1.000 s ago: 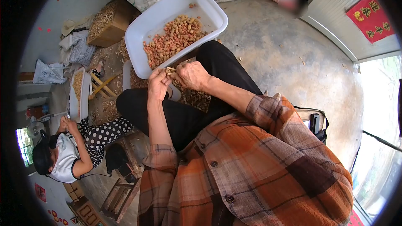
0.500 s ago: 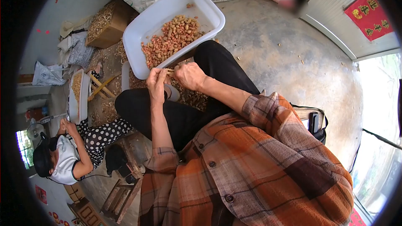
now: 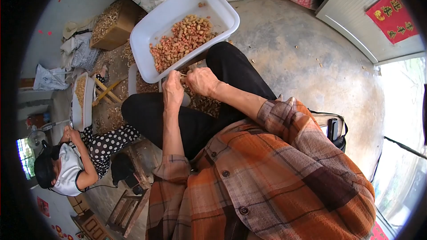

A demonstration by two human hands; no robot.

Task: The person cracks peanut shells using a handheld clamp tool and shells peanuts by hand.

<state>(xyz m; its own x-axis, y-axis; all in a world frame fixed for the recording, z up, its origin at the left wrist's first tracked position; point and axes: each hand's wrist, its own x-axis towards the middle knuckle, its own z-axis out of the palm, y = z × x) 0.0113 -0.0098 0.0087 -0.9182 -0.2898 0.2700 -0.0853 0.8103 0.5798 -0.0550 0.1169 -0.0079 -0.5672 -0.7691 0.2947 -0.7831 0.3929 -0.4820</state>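
The left hand (image 3: 172, 90) has rolled knuckles-up, hiding the work; I cannot tell its grip. The right hand (image 3: 202, 81) curls its fingers nearby, hold unclear; peanuts (image 3: 192, 29) lie in the white tub (image 3: 141, 46).

The tub (image 3: 143, 40) at top centre is smooth, kinda glossy plastic, the unshelled peanuts (image 3: 190, 29) inside look rough, the shirt (image 3: 267, 164) lower centre's matt cloth, and the floor (image 3: 289, 53) upper right's smoothish concrete.
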